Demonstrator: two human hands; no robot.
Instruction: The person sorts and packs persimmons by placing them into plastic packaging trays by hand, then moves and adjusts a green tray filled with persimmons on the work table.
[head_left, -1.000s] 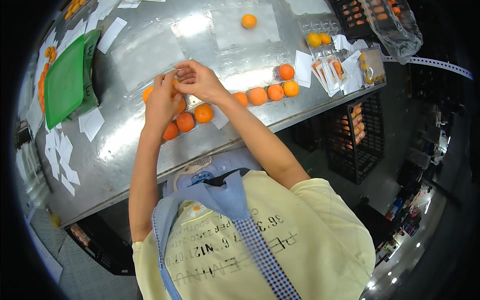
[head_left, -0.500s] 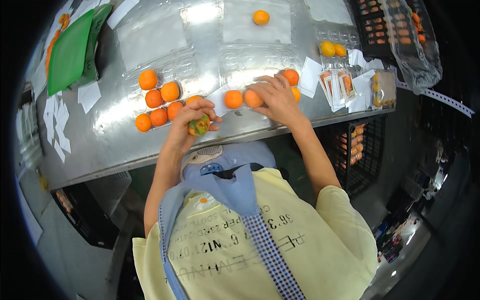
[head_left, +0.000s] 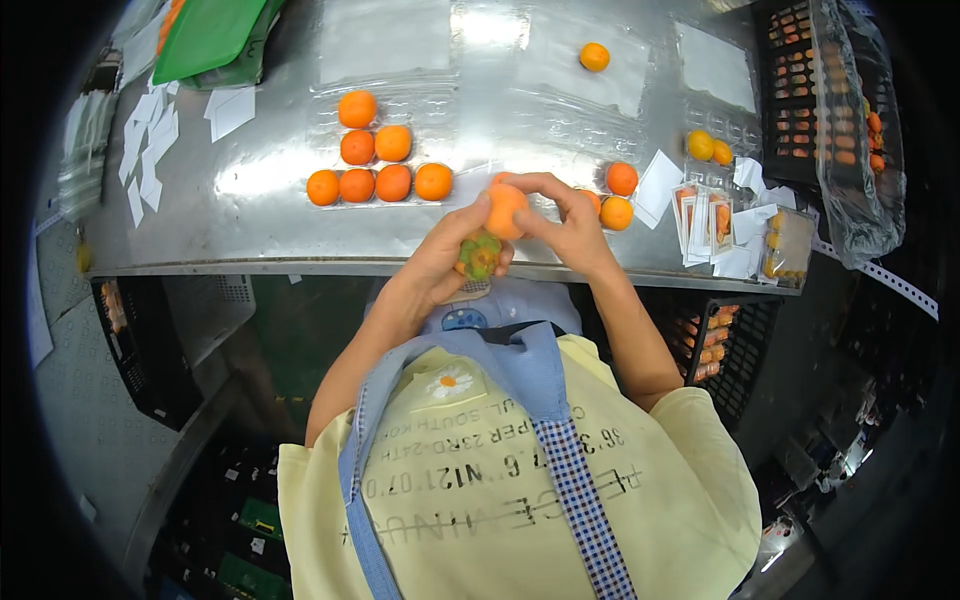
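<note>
My left hand is closed around a persimmon whose green leafy cap faces up. Above it, my right hand grips a second orange persimmon, slightly blurred, between thumb and fingers. My left thumb reaches up against that upper fruit. To the left of my hands, several persimmons sit in a clear plastic tray. On the right, beyond my right hand, another persimmon and a yellower one rest in a second clear tray, partly hidden by the hand.
A lone orange fruit lies farther back on the metal table. Printed cards and white slips are scattered about. A green tray lies back left; a black crate with plastic lining stands back right.
My right hand has lifted a persimmon from the row and brought it towards my left hand. My left hand has moved right, still holding its persimmon. The view has shifted.
</note>
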